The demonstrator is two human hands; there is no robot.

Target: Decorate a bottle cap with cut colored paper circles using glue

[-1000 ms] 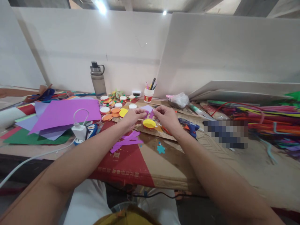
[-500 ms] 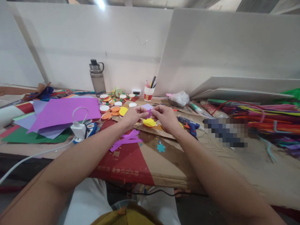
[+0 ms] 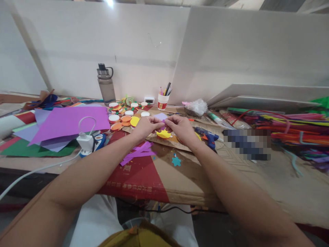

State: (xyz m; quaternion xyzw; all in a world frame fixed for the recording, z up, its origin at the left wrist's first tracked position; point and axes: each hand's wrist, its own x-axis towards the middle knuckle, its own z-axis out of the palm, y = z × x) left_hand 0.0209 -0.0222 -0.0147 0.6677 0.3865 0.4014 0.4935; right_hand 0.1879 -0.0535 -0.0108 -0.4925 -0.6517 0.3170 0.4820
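Head view: a small purple paper piece (image 3: pixel 163 126) pinched between two hands.
The left hand (image 3: pixel 147 127) and right hand (image 3: pixel 183 129) are nearly closed, fingertips almost meeting on the paper above a round yellow disc (image 3: pixel 163 133) on the table (image 3: pixel 288 197); how much each grips is partly hidden. Thin paper likely creases easily, so a light, even pinch near its edges, level wrists and forearms kept off the loose purple paper strips (image 3: pixel 138 153) would serve best.

Fingers largely hide the small purple piece (image 3: pixel 162 125), pixelation masks a dark object (image 3: pixel 246 144) at right, and the green material (image 3: pixel 321 102) is cut off.
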